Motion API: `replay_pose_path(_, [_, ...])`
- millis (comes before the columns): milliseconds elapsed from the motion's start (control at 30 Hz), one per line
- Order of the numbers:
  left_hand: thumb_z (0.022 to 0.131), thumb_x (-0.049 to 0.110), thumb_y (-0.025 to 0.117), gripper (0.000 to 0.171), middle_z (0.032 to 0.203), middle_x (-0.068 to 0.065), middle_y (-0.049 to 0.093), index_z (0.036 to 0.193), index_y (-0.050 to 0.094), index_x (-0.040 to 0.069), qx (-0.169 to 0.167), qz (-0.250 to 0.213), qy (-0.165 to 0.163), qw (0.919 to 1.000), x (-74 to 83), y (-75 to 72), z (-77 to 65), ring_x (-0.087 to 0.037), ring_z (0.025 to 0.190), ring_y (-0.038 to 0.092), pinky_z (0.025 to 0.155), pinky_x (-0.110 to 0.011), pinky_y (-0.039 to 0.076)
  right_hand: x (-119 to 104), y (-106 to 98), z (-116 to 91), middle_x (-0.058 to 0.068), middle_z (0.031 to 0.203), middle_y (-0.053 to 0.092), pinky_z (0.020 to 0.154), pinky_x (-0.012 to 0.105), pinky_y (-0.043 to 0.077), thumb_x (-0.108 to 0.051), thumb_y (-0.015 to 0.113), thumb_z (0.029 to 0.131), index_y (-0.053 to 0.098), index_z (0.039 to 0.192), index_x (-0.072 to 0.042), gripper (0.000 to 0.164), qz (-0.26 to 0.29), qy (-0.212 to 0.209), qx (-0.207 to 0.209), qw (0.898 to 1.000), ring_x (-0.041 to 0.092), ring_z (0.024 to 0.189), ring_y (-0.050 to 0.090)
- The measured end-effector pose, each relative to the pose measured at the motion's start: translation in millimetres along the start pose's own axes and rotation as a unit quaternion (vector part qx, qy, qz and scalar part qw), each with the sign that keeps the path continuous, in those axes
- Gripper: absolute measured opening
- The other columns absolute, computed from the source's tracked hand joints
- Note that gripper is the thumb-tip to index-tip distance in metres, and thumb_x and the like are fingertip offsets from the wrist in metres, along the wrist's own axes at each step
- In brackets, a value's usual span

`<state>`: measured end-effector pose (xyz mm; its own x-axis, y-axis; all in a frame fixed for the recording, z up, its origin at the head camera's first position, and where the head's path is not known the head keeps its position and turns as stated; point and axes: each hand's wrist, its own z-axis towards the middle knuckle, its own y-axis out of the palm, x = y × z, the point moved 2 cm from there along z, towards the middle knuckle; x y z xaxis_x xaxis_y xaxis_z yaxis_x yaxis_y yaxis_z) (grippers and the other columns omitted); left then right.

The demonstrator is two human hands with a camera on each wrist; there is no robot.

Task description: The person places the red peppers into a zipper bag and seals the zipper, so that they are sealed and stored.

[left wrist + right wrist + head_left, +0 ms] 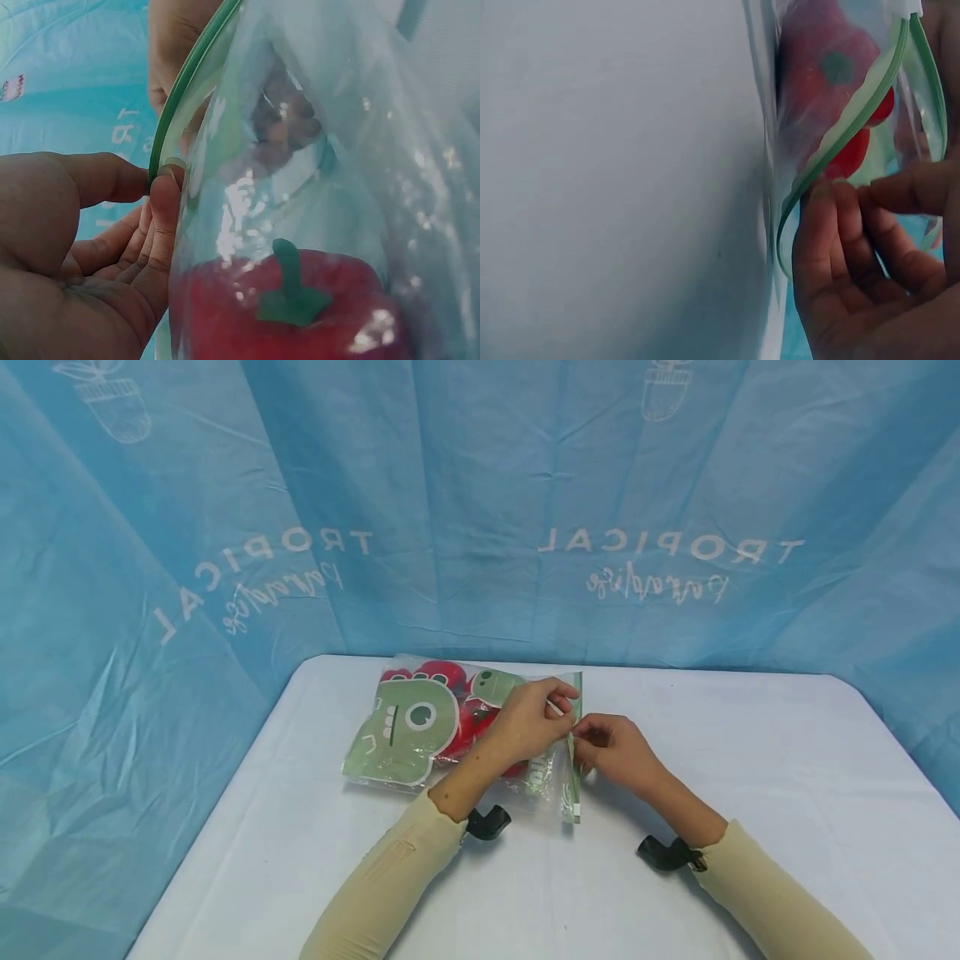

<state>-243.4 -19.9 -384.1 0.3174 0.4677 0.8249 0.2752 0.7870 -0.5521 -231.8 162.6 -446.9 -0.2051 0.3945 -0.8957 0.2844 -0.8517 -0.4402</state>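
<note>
A clear zip bag [405, 739] printed with a green cartoon dinosaur lies on the table, its mouth toward the right. Inside are several red things; one, a red pepper-shaped piece [300, 307], has a green stem. My left hand [528, 718] reaches over the bag and pinches one green zip edge [176, 97] between thumb and finger. At the other lip, the fingertips of my right hand [615, 747] are bent together and grip the edge. Both green zip strips stand apart in the right wrist view, joined at a white slider [907, 7].
A white-covered table [720, 743] stands beneath the bag. Behind it hangs a blue curtain [480, 485] with white mirrored lettering. Black wrist cameras [663, 853] sit at both sleeve ends, close to the tabletop.
</note>
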Motion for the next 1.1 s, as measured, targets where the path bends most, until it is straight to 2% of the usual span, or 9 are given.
replay_pose_path(133, [0.098, 0.008, 0.073, 0.032, 0.104, -0.003, 0.070, 0.130, 0.070, 0.005, -0.009, -0.013, -0.013, 0.9998, -0.1, 2.3, -0.4, -0.009, 0.080, 0.069, 0.068, -0.022, 0.059, -1, -3, -7, 0.012, 0.078, 0.072, 0.056, 0.037, 0.059, -0.006, 0.065, 0.100, 0.071, 0.101, 0.000, 0.009, -0.010, 0.021, 0.021, 1.000, 0.025, 0.066, 0.069])
replay_pose_path(233, [0.099, 0.010, 0.074, 0.032, 0.103, -0.002, 0.069, 0.131, 0.069, 0.005, -0.015, -0.018, -0.022, 0.9995, -0.8, 3.9, -0.4, -0.008, 0.077, 0.069, 0.068, -0.022, 0.059, 0, -5, -15, 0.015, 0.078, 0.070, 0.056, 0.039, 0.059, -0.008, 0.066, 0.100, 0.070, 0.102, 0.003, 0.012, 0.005, 0.049, 0.022, 0.999, 0.027, 0.065, 0.069])
replay_pose_path(400, [0.099, 0.011, 0.074, 0.034, 0.102, -0.002, 0.070, 0.132, 0.068, 0.004, -0.022, -0.023, -0.026, 0.9992, -2.3, 5.6, 0.1, -0.007, 0.076, 0.070, 0.069, -0.023, 0.060, 1, -7, -29, 0.019, 0.085, 0.071, 0.059, 0.040, 0.061, -0.017, 0.066, 0.100, 0.065, 0.107, 0.005, 0.023, 0.066, 0.101, -0.002, 0.993, 0.030, 0.069, 0.072])
replay_pose_path(500, [0.099, 0.013, 0.075, 0.035, 0.102, -0.002, 0.070, 0.132, 0.068, 0.004, -0.025, -0.025, -0.028, 0.9990, -2.7, 6.3, -0.7, -0.008, 0.075, 0.071, 0.069, -0.023, 0.060, -1, -5, -39, 0.019, 0.089, 0.072, 0.059, 0.041, 0.061, -0.028, 0.068, 0.103, 0.063, 0.108, 0.006, 0.035, 0.093, 0.136, -0.027, 0.986, 0.032, 0.070, 0.073])
replay_pose_path(633, [0.099, 0.014, 0.076, 0.034, 0.101, -0.002, 0.071, 0.131, 0.068, 0.005, -0.023, -0.021, -0.030, 0.9991, -2.7, 6.2, -2.1, -0.007, 0.074, 0.071, 0.069, -0.023, 0.060, -5, -1, -50, 0.016, 0.087, 0.075, 0.055, 0.038, 0.058, -0.044, 0.071, 0.100, 0.062, 0.107, 0.004, 0.050, 0.091, 0.187, -0.044, 0.977, 0.030, 0.064, 0.073])
replay_pose_path(700, [0.099, 0.014, 0.076, 0.034, 0.101, -0.002, 0.071, 0.131, 0.068, 0.006, -0.022, -0.021, -0.029, 0.9991, -3.3, 6.3, -2.4, -0.007, 0.074, 0.071, 0.069, -0.023, 0.060, -7, 1, -54, 0.014, 0.085, 0.075, 0.053, 0.035, 0.057, -0.048, 0.072, 0.099, 0.063, 0.108, 0.003, 0.052, 0.085, 0.205, -0.052, 0.974, 0.027, 0.061, 0.073])
replay_pose_path(800, [0.099, 0.014, 0.076, 0.034, 0.101, -0.001, 0.071, 0.131, 0.068, 0.006, -0.023, -0.020, -0.026, 0.9992, -4.1, 6.5, -2.8, -0.006, 0.074, 0.071, 0.069, -0.023, 0.060, -9, 6, -57, 0.012, 0.084, 0.076, 0.052, 0.032, 0.055, -0.048, 0.071, 0.099, 0.068, 0.107, 0.001, 0.050, 0.087, 0.215, -0.083, 0.969, 0.023, 0.060, 0.072])
replay_pose_path(900, [0.098, 0.015, 0.078, 0.035, 0.101, -0.001, 0.071, 0.130, 0.068, 0.006, -0.022, -0.020, -0.023, 0.9993, -5.0, 6.5, -3.6, -0.007, 0.075, 0.071, 0.068, -0.023, 0.060, -9, 12, -57, 0.011, 0.082, 0.074, 0.051, 0.030, 0.052, -0.045, 0.070, 0.101, 0.071, 0.103, 0.000, 0.045, 0.098, 0.204, -0.114, 0.967, 0.021, 0.061, 0.071])
replay_pose_path(1100, [0.093, 0.024, 0.084, 0.042, 0.102, -0.001, 0.072, 0.128, 0.070, 0.005, -0.017, -0.004, -0.014, 0.9997, -5.8, 8.1, -3.9, -0.007, 0.082, 0.070, 0.067, -0.022, 0.058, -6, 18, -56, 0.009, 0.072, 0.067, 0.050, 0.028, 0.048, -0.032, 0.069, 0.103, 0.066, 0.099, 0.001, 0.034, 0.140, 0.167, -0.120, 0.969, 0.017, 0.058, 0.062])
